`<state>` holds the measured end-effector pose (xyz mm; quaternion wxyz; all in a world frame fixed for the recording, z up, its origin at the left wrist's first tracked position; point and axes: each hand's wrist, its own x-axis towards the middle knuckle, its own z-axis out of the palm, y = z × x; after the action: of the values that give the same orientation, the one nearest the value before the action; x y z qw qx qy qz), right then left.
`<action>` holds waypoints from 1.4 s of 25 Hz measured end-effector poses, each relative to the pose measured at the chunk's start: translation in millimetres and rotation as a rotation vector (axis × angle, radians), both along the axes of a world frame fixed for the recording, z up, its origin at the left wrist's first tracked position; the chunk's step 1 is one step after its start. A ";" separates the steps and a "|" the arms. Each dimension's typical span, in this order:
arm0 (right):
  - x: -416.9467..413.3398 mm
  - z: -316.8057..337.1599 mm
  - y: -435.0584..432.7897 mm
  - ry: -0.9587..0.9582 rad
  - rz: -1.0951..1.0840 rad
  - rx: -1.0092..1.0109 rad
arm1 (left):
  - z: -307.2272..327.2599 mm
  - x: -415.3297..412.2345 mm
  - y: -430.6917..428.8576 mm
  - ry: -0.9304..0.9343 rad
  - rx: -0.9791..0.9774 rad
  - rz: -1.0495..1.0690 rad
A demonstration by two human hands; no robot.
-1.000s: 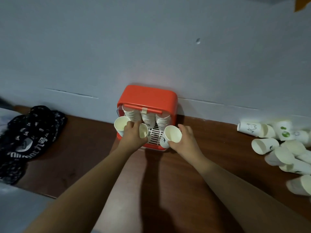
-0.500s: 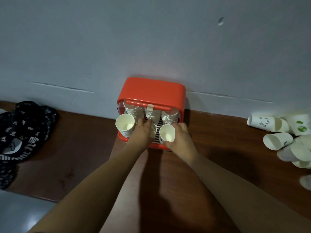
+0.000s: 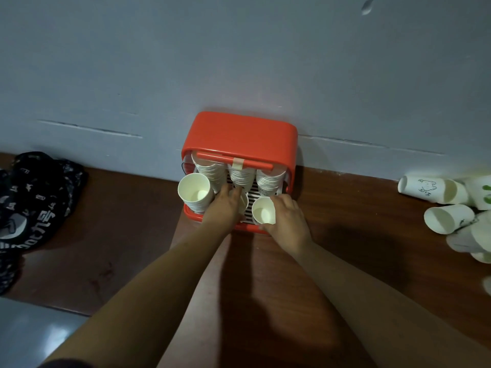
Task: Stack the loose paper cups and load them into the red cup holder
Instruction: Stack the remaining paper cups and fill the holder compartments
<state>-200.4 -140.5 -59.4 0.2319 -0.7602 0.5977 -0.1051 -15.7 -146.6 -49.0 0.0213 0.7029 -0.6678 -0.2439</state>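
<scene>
**Red cup holder** (image 3: pixel 243 134), one. It stands upright at the middle of the table's (image 3: pixel 127 251) far edge, with its back to the wall (image 3: pixel 239 49) and its open front toward the person.

**Hanging stacks** (image 3: pixel 240 175), three. They sit side by side under the holder's top bar (a strip of tape sits on the bar), with their long axes vertical. The hands hide their lower ends.

**Front-left stack** (image 3: pixel 195 193), one. It is in the holder's lower left corner, close to upright and mouth up. The cups in it are too tightly nested to count.

**Middle cup** (image 3: pixel 244 204), one. Only a sliver of its rim shows past the left hand's fingers.

**Right cup** (image 3: pixel 263 213), one. It is mouth up at the holder's lower right.

**Left hand** (image 3: pixel 221 211). Its fingers stretch fairly straight into the holder, toward the middle hanging stack. Whether it grips the middle cup cannot be told.

**Right hand** (image 3: pixel 288 220). Its fingers are curled round the right cup, holding it.

**Loose cups** (image 3: pixel 446 219), at least six. They lie on their sides by the table's right edge, near the far right corner, with their axes pointing in different directions. The heap is blurred and cut off by the frame.

**Black cloth** (image 3: pixel 34 203), one. It is printed in white, crumpled at the table's left edge and partly cut off.
</scene>
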 end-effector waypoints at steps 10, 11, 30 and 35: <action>-14.8 17.5 2.0 -0.002 0.034 0.012 | 22.3 -2.4 12.5 0.085 -0.126 0.015; -23.2 24.9 4.3 -0.009 0.025 0.017 | 29.4 -4.9 13.8 0.092 -0.144 0.022; -501.6 114.6 98.1 0.136 -0.627 0.058 | 126.6 -417.3 -7.1 0.255 -0.126 -0.434; -550.6 75.8 101.7 0.167 -0.470 0.057 | 80.0 -511.7 -23.1 0.141 -0.034 -0.565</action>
<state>-751.0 -38.8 16.5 0.1720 -0.5994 0.7781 -0.0761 -527.4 -169.7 31.0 0.0104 0.4699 -0.8380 -0.2771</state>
